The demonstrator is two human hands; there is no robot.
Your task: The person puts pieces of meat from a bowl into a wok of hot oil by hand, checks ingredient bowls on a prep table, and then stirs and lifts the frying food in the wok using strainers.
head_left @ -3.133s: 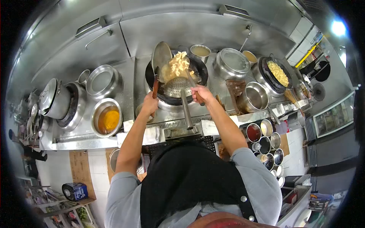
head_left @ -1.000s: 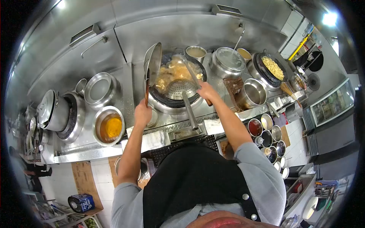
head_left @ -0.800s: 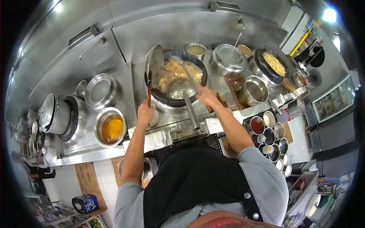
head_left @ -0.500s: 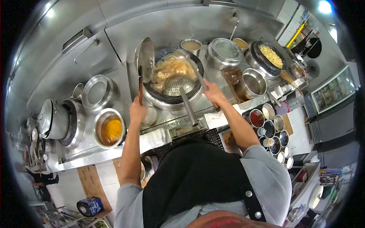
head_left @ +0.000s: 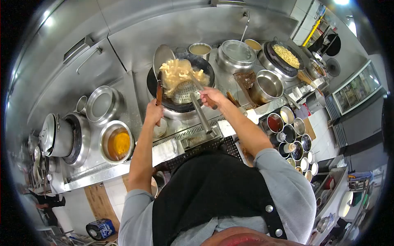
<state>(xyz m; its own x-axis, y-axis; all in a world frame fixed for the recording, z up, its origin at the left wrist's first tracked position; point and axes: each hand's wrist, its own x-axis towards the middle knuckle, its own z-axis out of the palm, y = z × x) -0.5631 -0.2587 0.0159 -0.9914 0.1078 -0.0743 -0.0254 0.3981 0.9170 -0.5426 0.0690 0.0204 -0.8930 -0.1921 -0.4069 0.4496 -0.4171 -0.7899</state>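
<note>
My left hand (head_left: pixel 154 113) is closed around the wooden handle of a large round strainer (head_left: pixel 162 55), tilted at the wok's left side. My right hand (head_left: pixel 212 98) grips a ladle (head_left: pixel 196 82) by its handle, its head hidden among the food. Pale golden pieces of food (head_left: pixel 180 71) are heaped against the strainer, above the black wok (head_left: pixel 208 69). A perforated scoop (head_left: pixel 184 92) with a thick metal handle lies across the wok's front rim, between my hands.
Left of the wok stand a bowl of orange-yellow liquid (head_left: pixel 119 143) and a lidded pot (head_left: pixel 61 133). To the right are a steel pot (head_left: pixel 269 86), a covered pot (head_left: pixel 236 55) and a wok of noodles (head_left: pixel 286 56). Several seasoning containers (head_left: pixel 289 133) sit at the lower right.
The ladle and my right hand have moved left, toward the strainer. The food, spread through the wok before, is now gathered higher, against the strainer. The view has shifted slightly.
</note>
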